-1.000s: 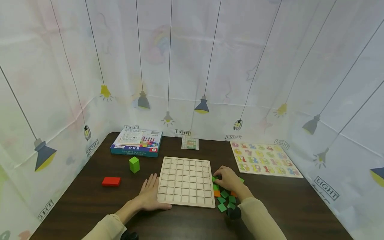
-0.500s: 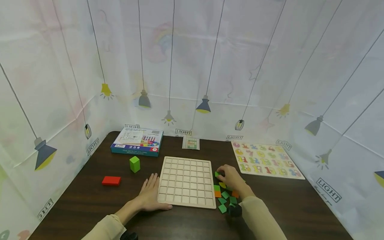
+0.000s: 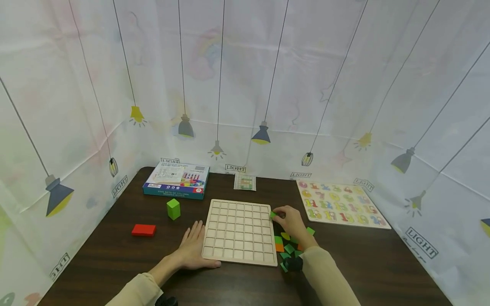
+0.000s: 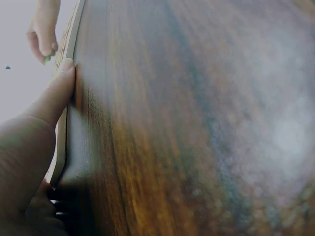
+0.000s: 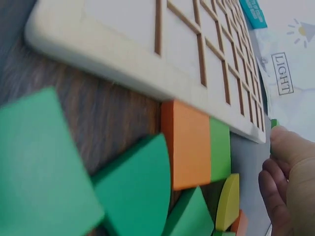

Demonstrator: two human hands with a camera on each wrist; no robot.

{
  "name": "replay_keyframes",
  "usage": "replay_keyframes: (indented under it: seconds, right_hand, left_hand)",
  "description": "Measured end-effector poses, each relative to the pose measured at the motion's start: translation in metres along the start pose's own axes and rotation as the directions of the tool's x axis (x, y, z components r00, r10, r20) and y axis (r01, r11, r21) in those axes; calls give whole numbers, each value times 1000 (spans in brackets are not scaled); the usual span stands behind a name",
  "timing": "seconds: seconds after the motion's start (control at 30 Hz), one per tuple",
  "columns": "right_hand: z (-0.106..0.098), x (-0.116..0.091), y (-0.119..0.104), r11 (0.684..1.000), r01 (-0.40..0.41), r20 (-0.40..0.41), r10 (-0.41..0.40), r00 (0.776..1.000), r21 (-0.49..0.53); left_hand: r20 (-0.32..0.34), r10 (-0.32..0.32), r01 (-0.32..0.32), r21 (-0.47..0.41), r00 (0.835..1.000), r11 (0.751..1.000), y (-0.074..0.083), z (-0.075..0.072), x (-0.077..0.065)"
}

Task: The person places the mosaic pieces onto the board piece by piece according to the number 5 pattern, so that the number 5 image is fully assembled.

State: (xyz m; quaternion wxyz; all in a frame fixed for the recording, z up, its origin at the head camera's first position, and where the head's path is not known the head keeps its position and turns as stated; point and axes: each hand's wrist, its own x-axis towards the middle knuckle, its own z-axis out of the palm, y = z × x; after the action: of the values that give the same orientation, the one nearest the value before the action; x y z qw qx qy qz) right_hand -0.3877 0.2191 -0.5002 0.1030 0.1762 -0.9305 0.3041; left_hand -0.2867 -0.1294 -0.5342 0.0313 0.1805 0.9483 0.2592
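My right hand (image 3: 292, 223) partly hides some blocks (image 3: 289, 248). The far card (image 3: 245, 182) looks too tiny to read. The bottom edge cuts off my right sleeve (image 3: 327, 272).

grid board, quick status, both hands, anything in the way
Left hand against left edge of grid board. Right hand pinching green piece by right edge, not in a square. Loose pieces beside right edge, maybe in the way.

Right grip (image 3: 292, 222) with green tile (image 3: 272, 215) now nearer the far right corner of the board (image 3: 239, 233)
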Motion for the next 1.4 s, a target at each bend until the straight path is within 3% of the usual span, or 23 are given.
replay_keyframes:
  seconds: [0.3,0.67,0.87,1.4]
  right_hand:
    - [15,10,-9,998,-15,-20,16,1000,56]
    - [38,19,-25,997,34,51,-37,998,69]
    - [42,25,-28,997,63,52,-65,996,44]
    - [44,28,-29,999,34,65,-34,997,13]
  left_hand:
    - [-10,29,-29,-16,1000,999,3,-5,-1]
    - [-9,46,-46,-25,999,999,4,-3,-5]
    - [-23,49,-49,-14,999,999,6,-7,-4]
    - [-20,22,-22,21,1000,1000,0,-1,-1]
